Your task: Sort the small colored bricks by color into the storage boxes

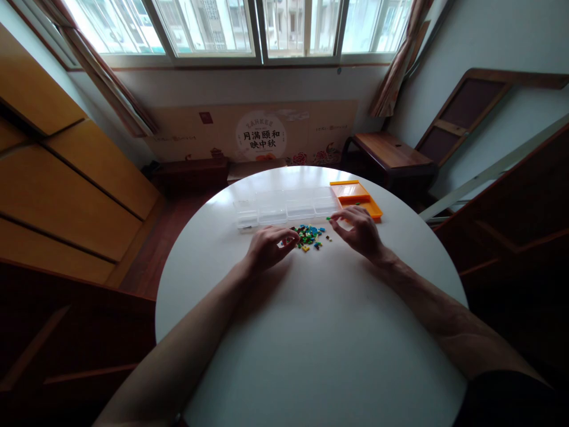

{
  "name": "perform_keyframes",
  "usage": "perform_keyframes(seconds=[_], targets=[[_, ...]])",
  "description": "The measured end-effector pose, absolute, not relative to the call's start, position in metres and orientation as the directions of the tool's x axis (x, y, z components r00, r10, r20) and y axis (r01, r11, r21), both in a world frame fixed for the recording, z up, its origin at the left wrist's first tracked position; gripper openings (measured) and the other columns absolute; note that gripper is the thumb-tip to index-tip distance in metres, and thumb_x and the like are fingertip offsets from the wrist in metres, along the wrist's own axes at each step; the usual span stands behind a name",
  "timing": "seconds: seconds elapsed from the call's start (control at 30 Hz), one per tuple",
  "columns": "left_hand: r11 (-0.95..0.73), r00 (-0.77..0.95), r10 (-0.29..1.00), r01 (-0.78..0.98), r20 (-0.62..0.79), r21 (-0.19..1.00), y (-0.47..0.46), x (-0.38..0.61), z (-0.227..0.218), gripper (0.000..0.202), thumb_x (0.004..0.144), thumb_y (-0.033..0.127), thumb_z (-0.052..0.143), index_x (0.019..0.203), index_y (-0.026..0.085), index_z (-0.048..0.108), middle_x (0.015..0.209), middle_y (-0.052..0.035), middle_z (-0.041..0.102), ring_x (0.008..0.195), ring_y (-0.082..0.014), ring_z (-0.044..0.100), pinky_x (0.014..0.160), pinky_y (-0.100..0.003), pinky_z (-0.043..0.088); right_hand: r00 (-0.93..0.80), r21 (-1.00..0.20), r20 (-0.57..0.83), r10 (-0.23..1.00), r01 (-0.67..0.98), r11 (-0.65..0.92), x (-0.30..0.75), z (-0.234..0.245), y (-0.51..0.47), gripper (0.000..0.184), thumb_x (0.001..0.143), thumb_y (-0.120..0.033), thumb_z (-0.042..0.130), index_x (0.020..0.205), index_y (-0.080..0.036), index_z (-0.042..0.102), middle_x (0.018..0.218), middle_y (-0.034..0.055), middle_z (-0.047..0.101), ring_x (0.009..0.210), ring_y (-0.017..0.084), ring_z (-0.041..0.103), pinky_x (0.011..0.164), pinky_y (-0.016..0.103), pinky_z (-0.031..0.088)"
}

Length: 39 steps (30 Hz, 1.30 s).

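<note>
A small heap of tiny coloured pieces (310,235), green, blue and yellow, lies on the round white table (311,332). My left hand (269,246) rests at the heap's left edge with its fingers curled and pinched together at the pieces. My right hand (360,228) hovers at the heap's right side, its fingertips pinching a tiny green piece (329,218). Just behind the heap stands a clear plastic box (284,207) with several compartments. An orange tray (355,198) sits to its right, behind my right hand.
Beyond the table stand a dark wooden bench (391,153) at the right and a low dark cabinet (191,172) under the window. Yellow wooden panels (66,184) line the left wall. Dark wooden furniture (524,213) crowds the right side.
</note>
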<state>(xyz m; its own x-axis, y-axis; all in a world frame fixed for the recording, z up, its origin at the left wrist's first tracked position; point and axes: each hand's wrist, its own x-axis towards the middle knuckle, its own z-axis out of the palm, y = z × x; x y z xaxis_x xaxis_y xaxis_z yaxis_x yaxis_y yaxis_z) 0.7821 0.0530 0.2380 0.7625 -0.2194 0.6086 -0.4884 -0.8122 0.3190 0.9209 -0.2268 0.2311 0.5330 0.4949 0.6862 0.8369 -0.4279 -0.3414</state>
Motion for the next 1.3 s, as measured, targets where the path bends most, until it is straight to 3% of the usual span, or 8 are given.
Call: perform_keyframes(seconds=[0.23,0.37,0.8,1.17,1.3], targets=[[-0.855,0.783,-0.205,-0.435,0.587,0.282,0.059,0.781,0.239,0.010,0.098,0.025,0.071,0.099,0.025,0.081,0.102,-0.0008,0.083,0.075,-0.0148,0.073,0.083,-0.032,0.056,0.747,-0.516,0.655,0.113,0.552,-0.655,0.963,0.217,-0.261,0.023,0.099,-0.043,0.069,0.095,-0.023,0.078,0.100,0.0103,0.079,0.093,0.032,0.068,0.098,0.053,0.054],[-0.853,0.785,-0.235,-0.449,0.573,0.266,0.059,0.780,0.239,0.014,0.087,0.019,0.073,0.098,0.024,0.079,0.105,-0.0012,0.081,0.075,-0.0167,0.071,0.082,-0.034,0.055,0.770,-0.525,0.636,0.043,0.473,-0.708,0.970,0.209,-0.266,0.023,0.094,-0.043,0.071,0.100,-0.022,0.079,0.112,0.0141,0.075,0.111,0.038,0.064,0.106,0.058,0.051],[-0.834,0.806,-0.253,-0.462,0.534,0.302,0.055,0.782,0.231,0.006,0.092,0.034,0.081,0.094,0.029,0.083,0.105,-0.0025,0.080,0.094,-0.0208,0.076,0.091,-0.035,0.057,0.601,-0.431,0.644,0.473,0.796,-0.425,0.939,0.218,-0.237,0.011,0.100,-0.031,0.067,0.096,-0.025,0.075,0.113,0.0101,0.076,0.112,0.033,0.067,0.104,0.056,0.056],[-0.847,0.801,-0.269,-0.461,0.534,0.265,0.056,0.787,0.225,0.009,0.096,0.037,0.081,0.095,0.028,0.083,0.106,-0.0032,0.080,0.090,-0.0193,0.075,0.090,-0.034,0.057,0.423,-0.424,0.577,0.699,0.886,-0.187,0.895,0.234,-0.212,0.007,0.102,-0.024,0.070,0.105,-0.028,0.075,0.117,0.0070,0.077,0.110,0.029,0.069,0.101,0.051,0.057],[-0.841,0.805,-0.287,-0.471,0.520,0.265,0.056,0.786,0.226,0.010,0.098,0.038,0.079,0.098,0.030,0.085,0.109,-0.0028,0.081,0.091,-0.0192,0.076,0.091,-0.035,0.056,0.404,-0.423,0.564,0.720,0.890,-0.169,0.896,0.232,-0.211,0.009,0.101,-0.022,0.071,0.105,-0.028,0.076,0.118,0.0069,0.077,0.110,0.029,0.068,0.099,0.050,0.059]])
